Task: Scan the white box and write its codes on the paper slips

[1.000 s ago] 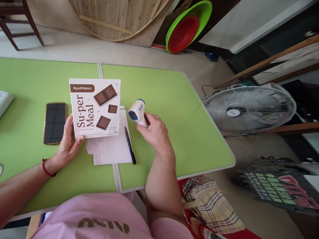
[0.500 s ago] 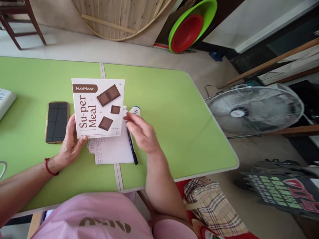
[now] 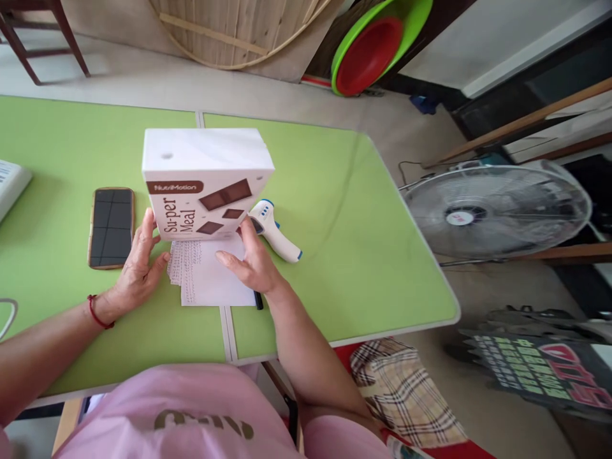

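A white NutriMotion Su-per Meal box (image 3: 176, 185) with brown chocolate pieces printed on it is tilted above the table, its plain white side facing up. My left hand (image 3: 138, 268) supports its lower left edge with the fingers; the thumb is off the front. At the lower right corner, my right hand (image 3: 253, 261) has its fingers against the side, thumb spread in front. Below the box lie handwritten paper sheets (image 3: 215, 280) and a black pen (image 3: 259, 300), mostly covered by my right hand. A white and blue infrared thermometer (image 3: 282, 243) lies right of the box.
On the green table (image 3: 358, 255), a phone (image 3: 112, 227) in a brown case lies left of my left hand. A white device (image 3: 12, 191) sits at the left edge. Beyond the right end stands a fan (image 3: 459, 217); plaid cloth (image 3: 406, 389) hangs below the near edge.
The box has tipped so its white side shows on top. My right hand has moved down and left onto the box's lower right corner, uncovering the thermometer.
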Available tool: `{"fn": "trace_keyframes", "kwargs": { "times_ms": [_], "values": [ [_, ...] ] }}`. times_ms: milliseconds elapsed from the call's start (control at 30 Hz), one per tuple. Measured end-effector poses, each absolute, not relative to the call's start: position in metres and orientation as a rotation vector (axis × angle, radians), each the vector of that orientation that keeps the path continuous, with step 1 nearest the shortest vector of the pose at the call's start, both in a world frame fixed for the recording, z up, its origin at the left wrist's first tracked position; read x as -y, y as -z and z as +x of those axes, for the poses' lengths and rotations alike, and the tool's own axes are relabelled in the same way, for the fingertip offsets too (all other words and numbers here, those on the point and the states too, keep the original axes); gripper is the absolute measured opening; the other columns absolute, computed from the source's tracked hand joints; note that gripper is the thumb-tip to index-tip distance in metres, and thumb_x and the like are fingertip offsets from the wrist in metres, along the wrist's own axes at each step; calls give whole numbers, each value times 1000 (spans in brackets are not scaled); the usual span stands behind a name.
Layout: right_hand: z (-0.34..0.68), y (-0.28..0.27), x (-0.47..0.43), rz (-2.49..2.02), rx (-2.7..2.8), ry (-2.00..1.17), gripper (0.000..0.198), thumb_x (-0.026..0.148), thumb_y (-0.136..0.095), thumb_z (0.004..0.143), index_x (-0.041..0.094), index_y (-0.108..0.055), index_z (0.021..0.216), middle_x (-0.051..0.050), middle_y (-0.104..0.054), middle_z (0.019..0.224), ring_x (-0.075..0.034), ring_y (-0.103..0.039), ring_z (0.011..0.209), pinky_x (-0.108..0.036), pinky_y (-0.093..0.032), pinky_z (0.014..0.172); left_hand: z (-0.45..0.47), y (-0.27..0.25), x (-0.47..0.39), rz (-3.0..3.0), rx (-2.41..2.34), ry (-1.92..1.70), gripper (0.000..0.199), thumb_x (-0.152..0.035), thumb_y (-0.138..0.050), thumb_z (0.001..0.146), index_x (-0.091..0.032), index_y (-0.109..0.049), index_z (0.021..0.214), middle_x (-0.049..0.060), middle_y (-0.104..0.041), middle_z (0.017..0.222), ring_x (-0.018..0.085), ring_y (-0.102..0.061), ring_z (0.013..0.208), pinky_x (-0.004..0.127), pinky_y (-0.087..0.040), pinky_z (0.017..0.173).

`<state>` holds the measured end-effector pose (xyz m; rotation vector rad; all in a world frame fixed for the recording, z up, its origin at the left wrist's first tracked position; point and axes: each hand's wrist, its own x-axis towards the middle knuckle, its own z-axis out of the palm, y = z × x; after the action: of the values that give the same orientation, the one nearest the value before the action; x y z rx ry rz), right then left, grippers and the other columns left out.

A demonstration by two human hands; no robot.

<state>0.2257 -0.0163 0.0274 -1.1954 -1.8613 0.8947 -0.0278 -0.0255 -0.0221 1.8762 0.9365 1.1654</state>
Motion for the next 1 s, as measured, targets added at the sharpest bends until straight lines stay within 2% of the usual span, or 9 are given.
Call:
{"fn": "trace_keyframes", "kwargs": {
  "times_ms": [167,233,300,400,533,667,767,900,1000],
  "values": [
    [237,-34,16,-1431,1969,-638,53,40,-58,87,18,-52,135,-16,-55,145,-30,-51,135,-51,-43,114,-29,21,24,1855,-906,-1148,96,-34,-72,89,-37,-9,161,5,-7,170,34,-4,158,57,-10,131],
    [241,-45,22,-1734,1978,-530,33,38,-59,88,18,-65,113,-16,-69,122,-31,-64,114,-49,-52,98,-29,17,25,1961,-994,-1181,105,-36,-79,83,-34,-10,161,10,-11,167,39,-9,155,62,-16,127],
    [245,-54,29,-2100,1998,-445,20,38,-63,87,19,-68,92,-13,-75,95,-30,-70,90,-46,-54,81,-28,11,27,2034,-1097,-1256,105,-36,-81,79,-31,-14,160,14,-20,160,40,-24,147,60,-35,117],
    [248,-59,37,-2351,2081,-392,13,31,-68,85,19,-68,88,-10,-75,84,-29,-70,78,-40,-49,72,-25,2,33,2160,-1151,-1356,78,-29,-77,82,-29,-35,148,11,-46,132,29,-49,118,45,-52,92],
    [250,-54,43,-2144,2035,-509,22,18,-59,83,23,-69,102,-4,-74,81,-23,-67,72,-36,-48,71,-21,-4,39,2587,-951,-975,24,-33,-67,91,-22,-60,111,8,-58,104,24,-56,91,40,-52,76],
    [253,-52,48,-1515,1832,-792,22,21,-50,87,23,-71,87,-3,-69,77,-18,-63,72,-33,-50,71,-19,-3,43,2758,-844,-737,24,-39,-62,95,-17,-67,101,13,-63,107,27,-58,95,43,-55,79],
    [251,-49,50,-1106,1763,-1075,22,24,-50,88,24,-71,96,-2,-65,80,-17,-62,77,-32,-52,71,-18,-6,47,2761,-855,-694,26,-36,-60,96,-13,-68,106,15,-63,111,29,-59,102,43,-58,84],
    [243,-37,52,-989,1769,-1307,29,31,-75,79,24,-62,104,-2,-62,92,-16,-59,84,-30,-52,77,-14,-10,53,2774,-901,-565,32,-33,-59,97,-9,-66,116,19,-61,120,33,-58,112,47,-59,90],
    [235,-26,53,-985,1658,-1287,25,46,-70,86,25,-59,94,1,-56,80,-13,-54,71,-28,-49,68,-11,-10,54,2785,-956,-537,33,-33,-58,97,-9,-66,119,20,-59,127,35,-57,118,49,-59,92]
  ]
}}
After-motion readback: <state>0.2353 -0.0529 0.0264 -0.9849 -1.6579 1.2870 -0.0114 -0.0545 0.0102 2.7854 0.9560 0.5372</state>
